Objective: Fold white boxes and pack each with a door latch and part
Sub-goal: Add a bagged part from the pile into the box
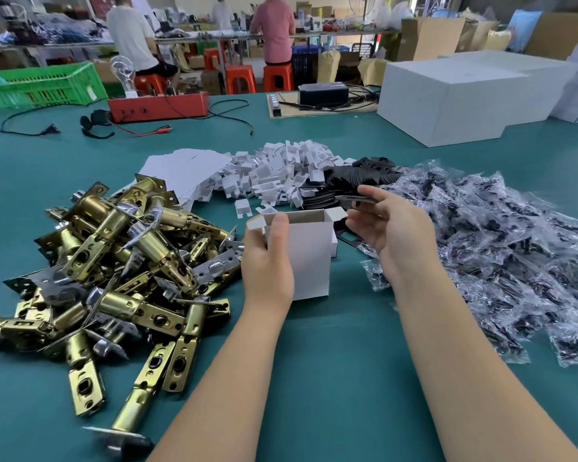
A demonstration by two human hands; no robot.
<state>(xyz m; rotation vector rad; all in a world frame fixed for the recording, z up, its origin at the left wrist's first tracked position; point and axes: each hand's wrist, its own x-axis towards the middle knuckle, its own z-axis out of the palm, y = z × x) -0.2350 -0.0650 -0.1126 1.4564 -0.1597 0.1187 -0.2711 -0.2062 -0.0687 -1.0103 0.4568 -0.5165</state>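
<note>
left hand (267,261) grips the white box (309,258) by its left side, thumb laid up the front panel, box upright above the green table (331,361), top flaps open. inside shows only bare brown card near the mouth; cannot tell what lies deeper. right hand (387,225) sits just right of the box mouth, fingers curled, pinching a thin black plate (356,200) at the fingertips, plate level with the open top.

out to the left, a heap of brass door latches (114,268) sprawls across the table, silver faceplates mixed in, the nearest ones just beside the left wrist. behind the box, a pile of small white plastic parts (281,171) runs into a stack of black plates (354,178), with flat white box blanks (184,171) fanned out left of those. to the right, a wide drift of clear bags with black pieces (501,248) crowds up against the right forearm.

far side of the table: big white cartons (464,95), a red tester box (159,106) with a bulb and trailing leads, a green crate (44,85). people sit on orange stools beyond.
</note>
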